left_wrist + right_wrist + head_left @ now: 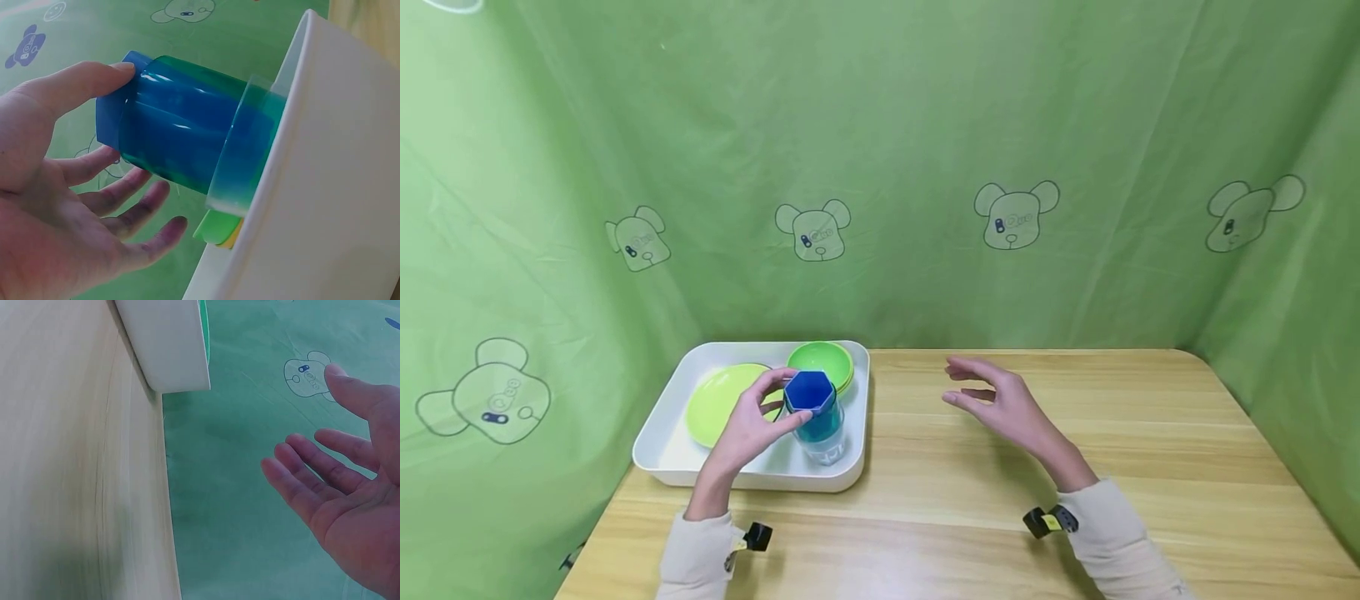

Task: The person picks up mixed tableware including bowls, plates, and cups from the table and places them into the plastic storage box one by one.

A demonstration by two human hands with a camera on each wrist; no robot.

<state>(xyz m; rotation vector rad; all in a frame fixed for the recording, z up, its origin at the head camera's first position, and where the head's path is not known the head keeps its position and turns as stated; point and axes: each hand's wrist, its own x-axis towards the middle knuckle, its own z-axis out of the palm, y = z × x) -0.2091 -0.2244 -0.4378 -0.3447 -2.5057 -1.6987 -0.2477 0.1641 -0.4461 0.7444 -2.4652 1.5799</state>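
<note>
My left hand (752,425) is at the top of a stack of nested cups, thumb on one side and index finger on the other, pinching the blue hexagonal cup (809,390). That blue cup sits inside a teal see-through cup (181,122), and a clear cup (827,450) is around the lower part. In the left wrist view the other fingers spread free of the stack. The cups stand in the white tray (688,478), near its right front corner. My right hand (1007,408) hovers over the table to the right, fingers relaxed, holding nothing.
Inside the tray, a yellow-green plate (718,400) lies at the left and green bowls (820,360) are stacked at the back right. The tray rests on a wooden table (940,533). A green curtain (910,275) hangs behind and at both sides.
</note>
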